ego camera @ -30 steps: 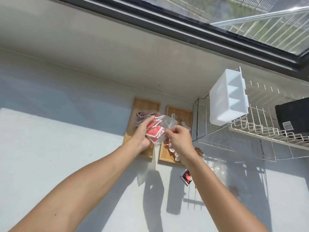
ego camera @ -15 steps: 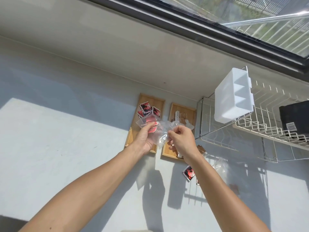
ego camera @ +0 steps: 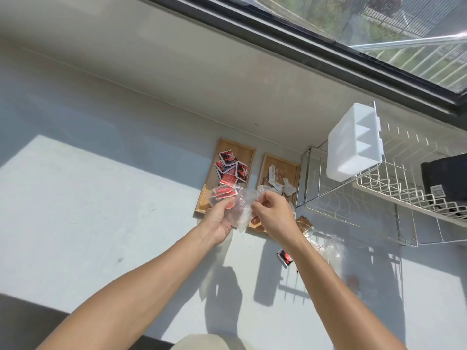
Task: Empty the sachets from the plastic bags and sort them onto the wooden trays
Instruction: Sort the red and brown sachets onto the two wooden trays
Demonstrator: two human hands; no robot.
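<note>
Two wooden trays lie side by side against the wall. The left tray [ego camera: 246, 152] holds several red and black sachets [ego camera: 230, 166]. The right tray [ego camera: 290, 168] holds several pale brown and white sachets [ego camera: 278, 181]. Over the trays' near ends I hold a clear plastic bag [ego camera: 241, 208] between both hands. My left hand [ego camera: 218, 218] grips its left side, where a few red sachets [ego camera: 223, 193] still sit inside. My right hand [ego camera: 273, 214] pinches the bag's right edge.
A wire dish rack [ego camera: 379, 195] with a white plastic divider box [ego camera: 353, 145] stands to the right, a black object [ego camera: 447, 178] on it. On the counter near my right forearm lie a red sachet [ego camera: 284, 256], a brown sachet [ego camera: 304, 224] and another clear bag [ego camera: 331, 251].
Red sachets have dropped from the bag onto the left tray. The bag is now mostly limp, and both hands have stayed over the trays' near ends.
</note>
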